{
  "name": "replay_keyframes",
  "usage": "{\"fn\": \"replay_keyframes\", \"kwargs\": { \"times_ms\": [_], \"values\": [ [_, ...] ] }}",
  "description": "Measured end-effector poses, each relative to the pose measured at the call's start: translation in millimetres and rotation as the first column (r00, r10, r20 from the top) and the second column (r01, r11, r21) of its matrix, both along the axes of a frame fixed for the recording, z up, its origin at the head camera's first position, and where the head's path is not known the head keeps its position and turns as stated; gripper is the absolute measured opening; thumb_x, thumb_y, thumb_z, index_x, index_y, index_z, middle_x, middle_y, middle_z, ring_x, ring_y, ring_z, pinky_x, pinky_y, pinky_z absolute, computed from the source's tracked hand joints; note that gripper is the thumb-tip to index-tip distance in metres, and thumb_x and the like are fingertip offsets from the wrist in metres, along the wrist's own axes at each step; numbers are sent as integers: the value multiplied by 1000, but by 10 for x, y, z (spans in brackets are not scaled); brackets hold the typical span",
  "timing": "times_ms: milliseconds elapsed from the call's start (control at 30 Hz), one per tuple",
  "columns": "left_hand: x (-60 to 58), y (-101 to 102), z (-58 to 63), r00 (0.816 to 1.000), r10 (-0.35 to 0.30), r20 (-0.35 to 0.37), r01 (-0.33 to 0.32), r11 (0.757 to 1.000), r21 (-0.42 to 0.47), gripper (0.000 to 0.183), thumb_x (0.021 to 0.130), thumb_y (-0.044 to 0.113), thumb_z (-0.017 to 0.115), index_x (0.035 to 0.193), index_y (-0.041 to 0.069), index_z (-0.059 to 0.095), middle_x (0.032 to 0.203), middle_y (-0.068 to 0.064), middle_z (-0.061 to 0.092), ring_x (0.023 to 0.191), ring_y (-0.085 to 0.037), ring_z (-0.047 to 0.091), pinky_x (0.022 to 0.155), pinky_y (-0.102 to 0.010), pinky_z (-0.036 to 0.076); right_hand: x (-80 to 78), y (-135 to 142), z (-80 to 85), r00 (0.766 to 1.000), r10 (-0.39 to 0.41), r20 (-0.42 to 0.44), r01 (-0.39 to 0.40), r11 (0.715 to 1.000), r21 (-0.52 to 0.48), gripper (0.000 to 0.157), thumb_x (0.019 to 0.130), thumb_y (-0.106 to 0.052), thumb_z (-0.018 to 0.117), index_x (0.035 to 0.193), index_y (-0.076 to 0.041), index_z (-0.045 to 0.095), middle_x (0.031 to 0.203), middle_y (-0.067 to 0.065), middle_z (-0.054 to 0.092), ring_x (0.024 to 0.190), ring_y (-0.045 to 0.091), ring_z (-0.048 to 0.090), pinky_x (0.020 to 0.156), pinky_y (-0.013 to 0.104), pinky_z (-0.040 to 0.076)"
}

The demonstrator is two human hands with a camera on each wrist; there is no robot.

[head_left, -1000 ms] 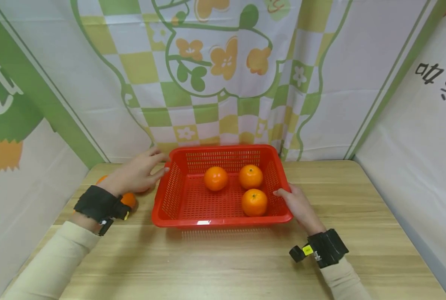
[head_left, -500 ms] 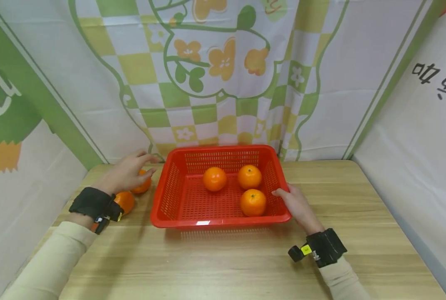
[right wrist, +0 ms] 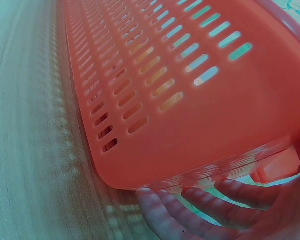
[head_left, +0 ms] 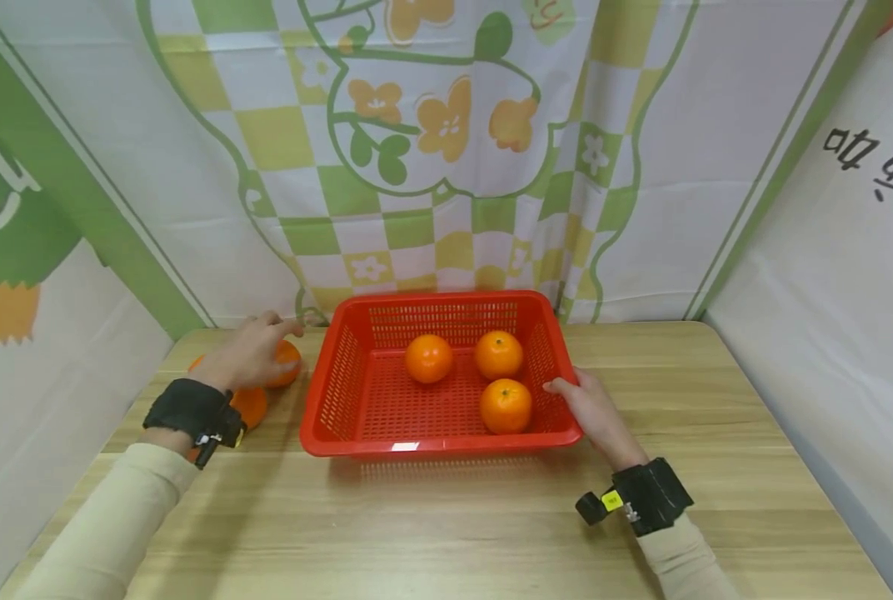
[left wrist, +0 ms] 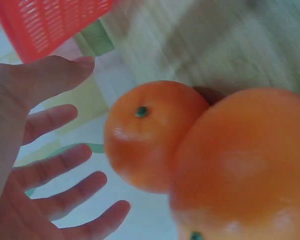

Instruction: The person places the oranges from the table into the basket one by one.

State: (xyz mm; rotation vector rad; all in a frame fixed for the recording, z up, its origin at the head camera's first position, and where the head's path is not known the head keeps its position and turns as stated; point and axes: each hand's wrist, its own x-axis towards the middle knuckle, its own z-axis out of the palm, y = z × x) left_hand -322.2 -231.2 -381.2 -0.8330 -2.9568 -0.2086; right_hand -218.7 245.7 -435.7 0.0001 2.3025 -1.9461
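A red plastic basket (head_left: 313, 421) stands on the wooden table with three oranges inside: one orange (head_left: 429, 359) near the middle, another orange (head_left: 499, 355) and a third orange (head_left: 506, 406) toward the right. My right hand (head_left: 600, 417) grips the basket's right side, thumb over the rim; the right wrist view shows its fingers (right wrist: 205, 210) against the outer wall. Left of the basket, my left hand (head_left: 246, 354) hovers over loose oranges, its fingers spread. In the left wrist view, a green-stemmed orange (left wrist: 145, 140) lies just beyond the fingertips, beside a nearer orange (left wrist: 245, 165).
More loose oranges sit on the left of the table, including one orange (head_left: 250, 408) near the left wrist, partly covered by hand and strap. A patterned curtain (head_left: 446, 225) hangs directly behind the basket. White side walls (head_left: 829, 358) border the table (head_left: 446, 533).
My left hand has drawn left from the basket's left rim to a place over the loose oranges, uncovering one of them. The right hand keeps its hold on the basket, which stays put.
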Motion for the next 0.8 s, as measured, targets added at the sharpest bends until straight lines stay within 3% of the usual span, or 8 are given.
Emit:
{"fn": "replay_keyframes", "kwargs": {
  "times_ms": [333, 600, 800],
  "values": [
    [21, -57, -91, 989, 139, 45, -137, 989, -52, 55, 81, 30, 71, 120, -3, 51, 112, -32, 48, 98, -47, 49, 77, -61, 46, -8, -1, -8, 1000, 2, -5, -2, 1000, 8, 38, 96, -14, 45, 131, 3, 44, 118, 30, 55, 92, 38, 62, 77, 46, 55],
    [-32, -14, -166, 992, 121, 30, -120, 992, -48, 58, 82, 28, 69, 125, -5, 50, 115, -34, 46, 99, -52, 45, 80, -62, 44, -6, 4, 2, 1000, 9, -10, -9, 1000, 6, 38, 97, -13, 45, 131, 4, 43, 119, 31, 55, 92, 38, 62, 77, 47, 54],
    [-104, 8, -251, 994, 109, 21, -108, 993, -41, 62, 80, 30, 73, 124, -6, 49, 112, -35, 48, 96, -49, 51, 78, -61, 46, 1, 5, 7, 1000, 7, -12, -7, 1000, 13, 38, 96, -13, 45, 131, 3, 44, 118, 31, 56, 91, 38, 63, 76, 48, 54]
  ]
}}
